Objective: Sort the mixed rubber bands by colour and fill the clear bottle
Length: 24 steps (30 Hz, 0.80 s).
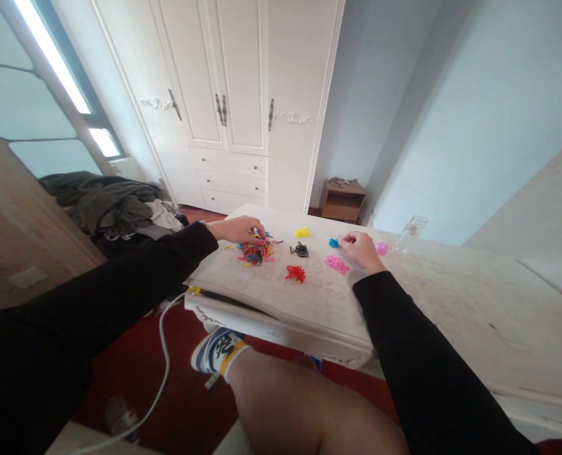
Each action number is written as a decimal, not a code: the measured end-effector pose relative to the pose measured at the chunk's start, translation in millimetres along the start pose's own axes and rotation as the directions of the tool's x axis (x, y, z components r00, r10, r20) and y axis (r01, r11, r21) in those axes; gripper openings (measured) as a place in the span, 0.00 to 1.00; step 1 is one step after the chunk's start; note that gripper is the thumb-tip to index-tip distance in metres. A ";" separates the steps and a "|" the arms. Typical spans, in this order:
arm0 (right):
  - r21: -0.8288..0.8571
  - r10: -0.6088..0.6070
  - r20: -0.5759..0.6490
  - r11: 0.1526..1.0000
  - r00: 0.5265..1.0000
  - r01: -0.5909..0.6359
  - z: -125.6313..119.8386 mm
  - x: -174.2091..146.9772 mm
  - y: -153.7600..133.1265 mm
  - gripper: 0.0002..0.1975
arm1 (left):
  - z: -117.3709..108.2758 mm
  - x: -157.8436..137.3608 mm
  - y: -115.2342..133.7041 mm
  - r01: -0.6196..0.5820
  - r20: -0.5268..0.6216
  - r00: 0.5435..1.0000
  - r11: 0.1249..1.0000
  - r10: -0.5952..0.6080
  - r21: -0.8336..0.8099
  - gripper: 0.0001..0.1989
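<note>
A mixed pile of small coloured strips (257, 254), perhaps rubber bands, lies on the white table. My left hand (240, 229) reaches over its far side, fingers bent together at the strips; what they pinch is too small to see. Beside a small blue heap (333, 242), my right hand (361, 251) has its fingers pressed together, and anything in them is hidden. Sorted by colour, a yellow heap (302, 232), a black heap (300, 250), a red heap (295, 273) and a pink heap (336, 264) lie between and near the hands. Another, brighter pink heap (382, 248) sits right of my right hand.
A clear glass or plastic container (411, 232) is on the table (451, 284) to the right. Beyond stand a white wardrobe (243, 126) and a brown bedside cabinet (342, 201). Dark clothes (110, 208) are heaped at left. A white cable (165, 354) hangs by the table's left corner.
</note>
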State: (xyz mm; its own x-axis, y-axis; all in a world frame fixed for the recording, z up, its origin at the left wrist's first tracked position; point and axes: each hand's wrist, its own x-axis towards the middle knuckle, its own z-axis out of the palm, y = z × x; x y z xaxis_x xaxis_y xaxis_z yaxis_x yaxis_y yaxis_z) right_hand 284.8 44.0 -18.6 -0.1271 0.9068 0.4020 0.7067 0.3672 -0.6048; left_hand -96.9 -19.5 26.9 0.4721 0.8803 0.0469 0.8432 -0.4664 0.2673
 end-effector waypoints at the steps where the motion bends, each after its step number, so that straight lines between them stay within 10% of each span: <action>1: 0.002 -0.001 0.005 1.000 1.000 0.001 -0.1 0.1 0.1 0.05 | -0.4 0.8 -1.1 -0.004 0.002 1.000 1.000 0.004 -0.007 0.15; 13: -0.004 -0.007 0.011 1.000 1.000 0.007 1.7 0.8 0.8 0.05 | -9.5 -1.3 -11.9 0.001 -0.210 0.973 0.915 -0.093 -0.404 0.13; 24: 0.008 -0.007 0.030 1.000 1.000 0.007 0.3 -0.7 -0.9 0.05 | -3.0 -1.1 -4.7 0.091 -0.143 0.910 0.525 -0.388 -0.846 0.04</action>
State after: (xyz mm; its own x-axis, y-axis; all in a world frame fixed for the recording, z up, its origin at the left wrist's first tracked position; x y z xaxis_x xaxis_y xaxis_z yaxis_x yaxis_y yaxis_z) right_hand 284.1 43.0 -18.5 -0.1527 0.9100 0.3854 0.6999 0.3749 -0.6079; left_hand -102.2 -17.9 28.5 0.0658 0.9949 0.0764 0.2683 -0.0914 0.9590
